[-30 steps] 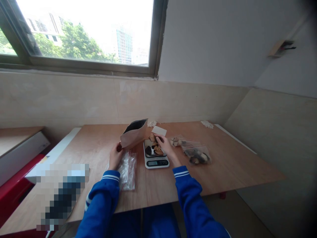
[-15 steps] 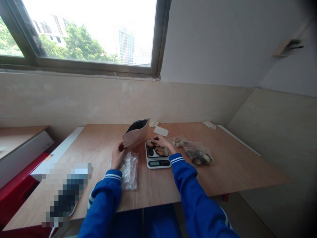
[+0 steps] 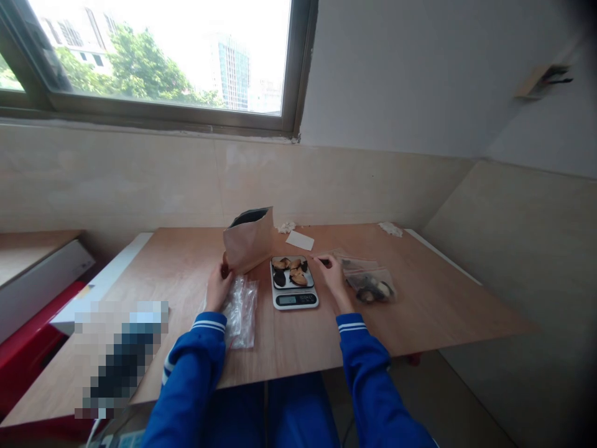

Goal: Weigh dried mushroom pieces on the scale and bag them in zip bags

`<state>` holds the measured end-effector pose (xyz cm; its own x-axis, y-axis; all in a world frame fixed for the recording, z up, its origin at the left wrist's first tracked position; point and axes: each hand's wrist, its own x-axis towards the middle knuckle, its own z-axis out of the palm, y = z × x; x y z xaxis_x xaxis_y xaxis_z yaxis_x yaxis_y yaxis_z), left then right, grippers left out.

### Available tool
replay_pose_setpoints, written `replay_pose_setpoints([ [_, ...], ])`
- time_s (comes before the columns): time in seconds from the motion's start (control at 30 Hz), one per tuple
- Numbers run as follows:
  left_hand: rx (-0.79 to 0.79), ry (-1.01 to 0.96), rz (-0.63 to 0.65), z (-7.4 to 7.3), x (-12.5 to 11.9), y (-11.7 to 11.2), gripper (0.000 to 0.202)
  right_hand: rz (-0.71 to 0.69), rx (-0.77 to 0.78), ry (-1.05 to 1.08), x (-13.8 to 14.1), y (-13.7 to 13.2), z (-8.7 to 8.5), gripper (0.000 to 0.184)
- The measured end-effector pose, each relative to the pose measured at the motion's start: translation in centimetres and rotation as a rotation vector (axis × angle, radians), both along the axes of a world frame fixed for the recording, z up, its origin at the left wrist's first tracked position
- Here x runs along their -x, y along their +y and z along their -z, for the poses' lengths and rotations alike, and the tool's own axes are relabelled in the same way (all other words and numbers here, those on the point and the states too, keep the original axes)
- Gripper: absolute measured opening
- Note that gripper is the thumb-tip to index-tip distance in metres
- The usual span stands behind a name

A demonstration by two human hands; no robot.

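Observation:
A white kitchen scale (image 3: 295, 300) stands mid-table with several dried mushrooms (image 3: 298, 277) on its tray, some brown side up, some dark. Just right of the tray, my right hand (image 3: 334, 275) is closed in a pinch on a small dark mushroom piece (image 3: 323, 262). My left hand (image 3: 217, 289) is closed round a dark brown mushroom piece (image 3: 225, 270) at the lower left of a kraft paper bag (image 3: 249, 241). The bag stands upright with its top open; its contents are hidden. Clear plastic bags (image 3: 242, 317) lie flat beside my left wrist.
Zip bags with mushrooms (image 3: 373, 287) lie right of my right hand. A white card (image 3: 300, 241) and crumpled tissue (image 3: 285, 228) lie behind the scale, another tissue (image 3: 390, 229) at the back right. A pixelated object (image 3: 125, 354) is at the left.
My right hand has moved right, off the scale's tray, with a dark mushroom piece in its fingers. My left hand stays by the paper bag, which now stands more upright. The view has shifted slightly.

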<state>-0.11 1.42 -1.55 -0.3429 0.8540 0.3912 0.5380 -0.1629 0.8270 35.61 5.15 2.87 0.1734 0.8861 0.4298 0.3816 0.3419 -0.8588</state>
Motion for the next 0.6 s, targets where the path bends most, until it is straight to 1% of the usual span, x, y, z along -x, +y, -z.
replay_pose_setpoints([
  [0.1, 0.005, 0.045, -0.011, 0.2, 0.2, 0.1, 0.031, 0.031, -0.009, -0.113, -1.3, -1.6, 2.6, 0.034],
  [0.2, 0.011, 0.072, -0.018, 0.5, 0.3, 0.2, 0.032, 0.017, -0.029, -0.231, -1.8, -2.4, 4.2, 0.033],
  [0.37, 0.003, 0.067, -0.027, 1.0, 0.5, 0.3, 0.032, 0.024, -0.058, -0.307, -1.8, -2.1, 5.0, 0.036],
  [0.5, 0.011, 0.079, -0.062, 1.1, 0.6, 0.3, 0.031, 0.03, -0.083, -0.353, -1.8, -1.9, 5.4, 0.032],
  [0.6, 0.006, 0.081, -0.065, 1.0, 0.6, 0.0, 0.03, 0.031, -0.099, -0.397, -1.8, -2.0, 5.6, 0.03],
])
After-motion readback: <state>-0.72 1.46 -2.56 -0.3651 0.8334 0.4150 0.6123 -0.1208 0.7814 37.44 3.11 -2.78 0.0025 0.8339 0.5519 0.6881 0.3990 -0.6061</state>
